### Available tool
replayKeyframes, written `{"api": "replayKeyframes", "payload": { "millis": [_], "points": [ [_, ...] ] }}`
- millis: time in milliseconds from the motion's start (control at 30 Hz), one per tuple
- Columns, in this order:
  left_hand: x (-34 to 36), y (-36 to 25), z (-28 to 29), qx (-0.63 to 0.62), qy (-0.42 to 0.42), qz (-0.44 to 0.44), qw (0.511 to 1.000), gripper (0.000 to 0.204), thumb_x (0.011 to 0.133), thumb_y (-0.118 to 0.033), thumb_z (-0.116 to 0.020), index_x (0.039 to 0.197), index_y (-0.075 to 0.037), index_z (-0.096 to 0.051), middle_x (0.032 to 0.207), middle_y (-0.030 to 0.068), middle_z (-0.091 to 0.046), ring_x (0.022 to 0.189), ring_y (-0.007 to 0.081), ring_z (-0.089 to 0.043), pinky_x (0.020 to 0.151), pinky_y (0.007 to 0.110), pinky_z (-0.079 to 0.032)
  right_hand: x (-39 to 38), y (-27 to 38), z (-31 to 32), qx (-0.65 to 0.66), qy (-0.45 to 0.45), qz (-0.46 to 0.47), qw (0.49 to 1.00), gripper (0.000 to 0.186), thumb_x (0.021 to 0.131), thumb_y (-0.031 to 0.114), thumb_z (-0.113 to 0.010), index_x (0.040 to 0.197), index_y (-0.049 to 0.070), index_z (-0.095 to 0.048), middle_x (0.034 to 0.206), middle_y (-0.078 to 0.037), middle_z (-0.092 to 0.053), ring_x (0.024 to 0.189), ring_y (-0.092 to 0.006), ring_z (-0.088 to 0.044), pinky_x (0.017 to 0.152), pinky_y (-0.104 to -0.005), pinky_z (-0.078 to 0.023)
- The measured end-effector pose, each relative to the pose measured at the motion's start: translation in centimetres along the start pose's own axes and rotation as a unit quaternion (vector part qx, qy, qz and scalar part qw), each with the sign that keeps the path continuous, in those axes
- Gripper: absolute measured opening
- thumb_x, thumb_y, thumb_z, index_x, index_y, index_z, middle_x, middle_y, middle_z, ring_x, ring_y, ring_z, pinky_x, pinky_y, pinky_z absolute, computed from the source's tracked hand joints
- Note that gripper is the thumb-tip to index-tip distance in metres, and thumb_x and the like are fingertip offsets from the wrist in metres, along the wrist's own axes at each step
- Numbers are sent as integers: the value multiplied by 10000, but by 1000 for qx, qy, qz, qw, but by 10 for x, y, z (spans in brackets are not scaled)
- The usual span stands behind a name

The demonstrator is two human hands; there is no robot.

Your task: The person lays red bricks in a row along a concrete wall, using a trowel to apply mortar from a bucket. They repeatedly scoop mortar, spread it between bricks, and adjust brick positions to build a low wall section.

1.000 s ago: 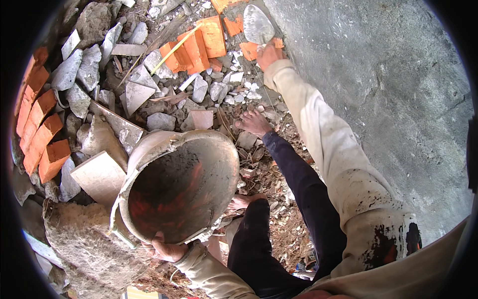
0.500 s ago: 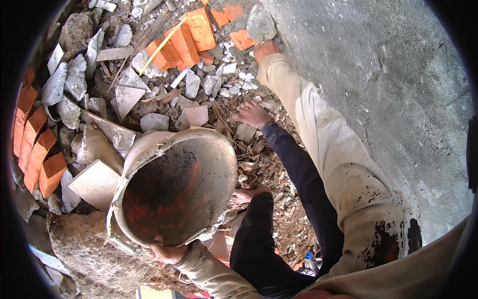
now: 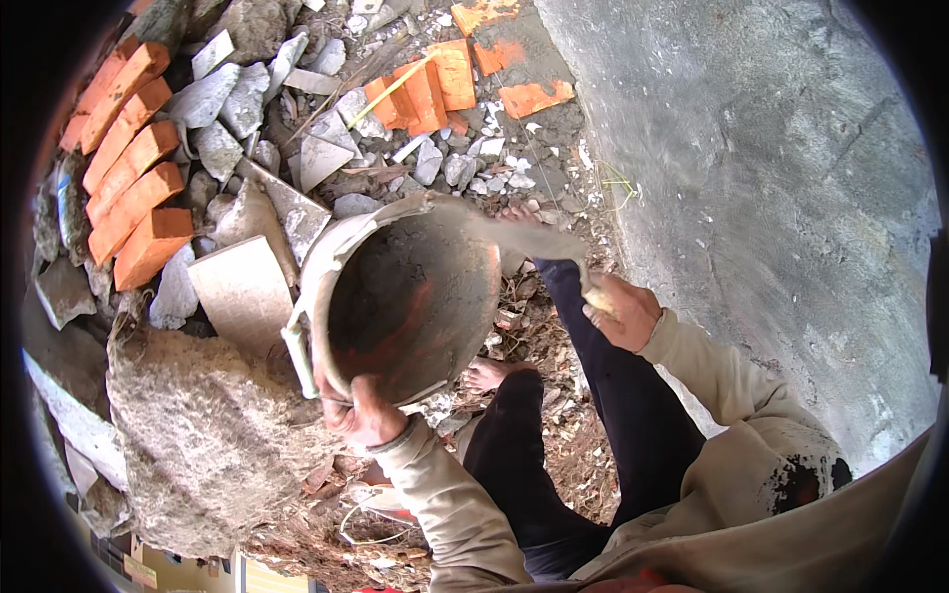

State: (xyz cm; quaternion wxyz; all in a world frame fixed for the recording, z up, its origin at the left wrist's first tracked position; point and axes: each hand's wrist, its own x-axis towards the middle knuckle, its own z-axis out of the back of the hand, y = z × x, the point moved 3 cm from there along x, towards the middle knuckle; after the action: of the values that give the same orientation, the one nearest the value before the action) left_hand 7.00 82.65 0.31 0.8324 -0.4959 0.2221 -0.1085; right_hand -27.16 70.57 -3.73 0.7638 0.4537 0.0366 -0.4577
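Note:
My left hand [image 3: 366, 413] is closed on the near rim of a round, mortar-crusted bucket [image 3: 318, 277]. The bucket is tipped, its mouth facing me, and dark grey mortar [image 3: 381, 311] coats the shaded inside. In my right hand [image 3: 627, 312] is the handle of a trowel [image 3: 539, 240]. Its blade, smeared by motion, reaches across the bucket's far right rim; whether it touches cannot be made out. Beyond the bucket, orange bricks [image 3: 425, 97] stand side by side, and a patch of wet mortar [image 3: 539, 64] lies around partly covered bricks by the wall.
A rough grey wall [image 3: 761, 198] rises along the right. More orange bricks [image 3: 138, 188] are stacked at the left, beside broken stones [image 3: 203, 96] and a tile piece [image 3: 240, 296]. A large boulder [image 3: 208, 425] sits at lower left. My bare feet [image 3: 494, 374] stand on rubble.
My right hand has drawn the trowel back from the bricks at the wall's foot to the bucket. The bucket has shifted right and away from me in view, still gripped by my left hand.

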Motion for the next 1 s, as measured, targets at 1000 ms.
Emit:
{"api": "replayKeyframes", "payload": {
  "millis": [1000],
  "points": [
    [-18, -205, 44, -264, 109, -113, 952, 195, 607, 1, -591, 795, 44, -616, 1064, 161, -627, 997, 237, -571, 951, 400, -406, 83, 202, 3, 203, 166, 247, 933, 581, 701, 134, -678, 1204, -89, -492, 1015, -261, -611, 912, -379, -618, 781, -399, -500]
  ]
}}
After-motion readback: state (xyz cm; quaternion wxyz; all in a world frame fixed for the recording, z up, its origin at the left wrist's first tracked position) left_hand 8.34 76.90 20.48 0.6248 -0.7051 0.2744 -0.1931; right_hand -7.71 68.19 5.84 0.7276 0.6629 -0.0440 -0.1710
